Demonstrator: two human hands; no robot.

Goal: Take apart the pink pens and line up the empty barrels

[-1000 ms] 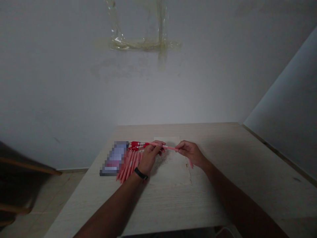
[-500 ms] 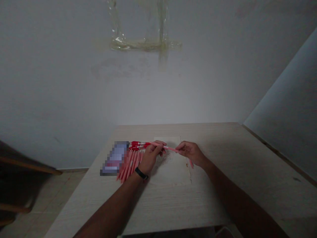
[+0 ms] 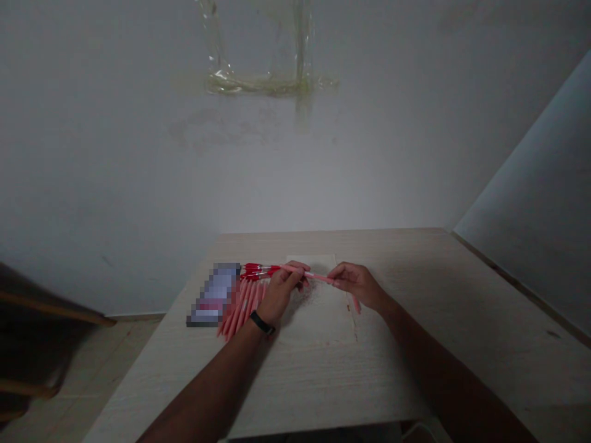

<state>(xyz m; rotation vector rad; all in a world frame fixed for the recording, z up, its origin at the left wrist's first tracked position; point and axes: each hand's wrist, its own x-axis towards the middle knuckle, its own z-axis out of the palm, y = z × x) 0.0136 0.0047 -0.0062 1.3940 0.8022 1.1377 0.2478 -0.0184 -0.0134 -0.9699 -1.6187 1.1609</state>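
As both hands (left (image 3: 281,286), right (image 3: 357,284)) hold one pen (image 3: 317,276), seven-odd others (image 3: 241,303) lie beside.

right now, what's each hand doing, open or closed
Left hand: closed, gripping a pink pen near its red-capped end.
Right hand: closed, fingertips pinching the other end of the same pen.

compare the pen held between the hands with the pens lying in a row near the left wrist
The held pen is lifted, pinched between the left hand and right hand; the row of pens lies flat on the table. The held pen runs crosswise; the row of pens points slantwise away, side by side. Both look pink-red.
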